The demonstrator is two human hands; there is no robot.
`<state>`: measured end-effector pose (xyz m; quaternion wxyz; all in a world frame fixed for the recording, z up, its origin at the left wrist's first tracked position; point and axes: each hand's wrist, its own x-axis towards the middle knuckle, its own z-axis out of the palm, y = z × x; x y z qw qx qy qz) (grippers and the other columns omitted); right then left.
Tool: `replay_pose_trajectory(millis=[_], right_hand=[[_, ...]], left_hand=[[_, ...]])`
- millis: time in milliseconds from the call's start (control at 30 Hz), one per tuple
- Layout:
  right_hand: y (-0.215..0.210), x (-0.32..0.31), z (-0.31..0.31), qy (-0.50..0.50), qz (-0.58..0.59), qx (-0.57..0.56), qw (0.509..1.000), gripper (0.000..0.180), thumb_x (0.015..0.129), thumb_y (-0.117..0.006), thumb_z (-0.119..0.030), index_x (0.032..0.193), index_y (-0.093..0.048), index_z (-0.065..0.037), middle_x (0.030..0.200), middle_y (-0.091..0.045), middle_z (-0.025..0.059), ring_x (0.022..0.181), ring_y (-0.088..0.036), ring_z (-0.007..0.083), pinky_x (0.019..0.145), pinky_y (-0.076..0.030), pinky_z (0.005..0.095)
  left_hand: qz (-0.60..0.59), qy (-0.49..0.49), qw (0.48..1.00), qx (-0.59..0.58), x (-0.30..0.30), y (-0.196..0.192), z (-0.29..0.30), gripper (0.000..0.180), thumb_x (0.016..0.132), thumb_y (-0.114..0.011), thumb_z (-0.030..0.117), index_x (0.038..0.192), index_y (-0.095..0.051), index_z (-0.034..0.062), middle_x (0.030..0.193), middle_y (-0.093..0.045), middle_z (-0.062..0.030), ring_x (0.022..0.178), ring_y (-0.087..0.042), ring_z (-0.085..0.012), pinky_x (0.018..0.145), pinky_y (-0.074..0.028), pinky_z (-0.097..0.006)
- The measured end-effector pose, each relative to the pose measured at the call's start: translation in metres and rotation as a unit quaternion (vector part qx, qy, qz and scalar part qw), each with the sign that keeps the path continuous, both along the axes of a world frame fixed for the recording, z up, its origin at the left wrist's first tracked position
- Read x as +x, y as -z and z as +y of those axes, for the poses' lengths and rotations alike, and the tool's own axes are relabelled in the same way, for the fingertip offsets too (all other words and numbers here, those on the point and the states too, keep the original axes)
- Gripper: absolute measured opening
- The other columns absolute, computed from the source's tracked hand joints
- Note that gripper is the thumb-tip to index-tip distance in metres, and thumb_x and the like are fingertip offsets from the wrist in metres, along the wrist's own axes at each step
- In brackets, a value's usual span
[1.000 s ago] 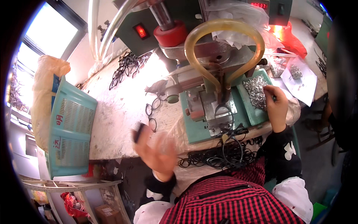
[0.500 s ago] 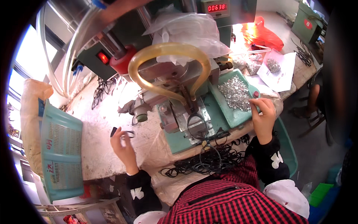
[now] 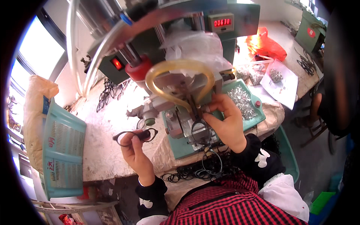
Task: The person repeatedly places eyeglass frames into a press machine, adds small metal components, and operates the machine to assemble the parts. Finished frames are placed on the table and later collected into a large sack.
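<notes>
The left hand (image 3: 135, 150) holds a black plastic spectacle frame (image 3: 135, 135) above the white, scuffed worktable (image 3: 101, 150). Its fingers (image 3: 129, 141) are curled closed around the bridge, and the two rims project to either side of the fingertips.

The right hand (image 3: 227, 122) is raised to the head of the green bench press machine (image 3: 187, 101). Thumb and forefinger (image 3: 208, 117) are pinched together on a small part at the tool point; the part itself is too small to identify. A second black spectacle frame (image 3: 200, 131) lies on the machine bed directly below these fingertips. A loop of yellow rubber hose (image 3: 176, 80) hangs just above them.

Containers:
- A shallow green plastic tray (image 3: 258, 112) sits just beyond the right-hand knuckles. It holds a heap of small shiny metal parts (image 3: 242, 101).
- A turquoise perforated plastic basket (image 3: 62, 150) stands on edge well apart from the left-hand fingers, at the table's outer end. Its contents cannot be seen.
- A sheet of white paper (image 3: 285, 88), far beyond the right hand, carries a small pile of metal pieces (image 3: 276, 75).
- An orange plastic bag (image 3: 264, 45) lies behind the paper; its contents are hidden.

A tangle of black frames (image 3: 108, 92) lies on the table beyond the left-hand fingertips. More black loops (image 3: 195, 172) hang at the table edge below the right wrist.
</notes>
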<state>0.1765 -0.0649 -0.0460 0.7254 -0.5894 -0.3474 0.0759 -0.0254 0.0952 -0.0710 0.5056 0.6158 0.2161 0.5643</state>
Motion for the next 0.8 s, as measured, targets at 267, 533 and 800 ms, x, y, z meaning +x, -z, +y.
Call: replay_pose_trajectory(millis=[267,533,800], right_hand=[[0.001,-0.007,-0.003,-0.026,0.068,0.013,0.997,0.050,0.082,-0.071,0.002,0.129,-0.058,0.001,0.093,-0.071,0.0041,0.091,-0.065,0.0097,0.088,-0.048,0.0254],[-0.021,-0.020,-0.021,-0.097,0.107,0.020,0.989,0.048,0.085,-0.067,0.003,0.132,-0.056,0.002,0.116,-0.069,0.0089,0.106,-0.065,0.0136,0.094,-0.049,0.0285],[0.069,0.078,-0.068,0.244,-0.369,-0.309,0.842,0.017,0.076,-0.075,-0.008,0.093,-0.076,-0.011,0.120,-0.066,0.0186,0.123,-0.057,0.0410,0.103,-0.047,0.0472]], left_hand=[[-0.097,0.134,0.950,0.266,0.011,-0.065,-0.030,0.019,0.106,-0.051,0.012,0.120,-0.060,0.0011,0.114,-0.066,-0.0178,0.102,-0.065,-0.0260,0.098,-0.052,-0.042],[-0.026,0.121,0.939,0.321,0.040,-0.073,-0.026,0.016,0.095,-0.062,0.008,0.107,-0.065,-0.0032,0.099,-0.073,-0.0236,0.087,-0.069,-0.0269,0.082,-0.051,-0.036],[0.112,0.167,0.817,0.540,0.050,-0.038,-0.050,0.029,0.077,-0.077,0.002,0.105,-0.075,0.0106,0.111,-0.074,-0.0061,0.079,-0.058,-0.0249,0.087,-0.059,-0.047]])
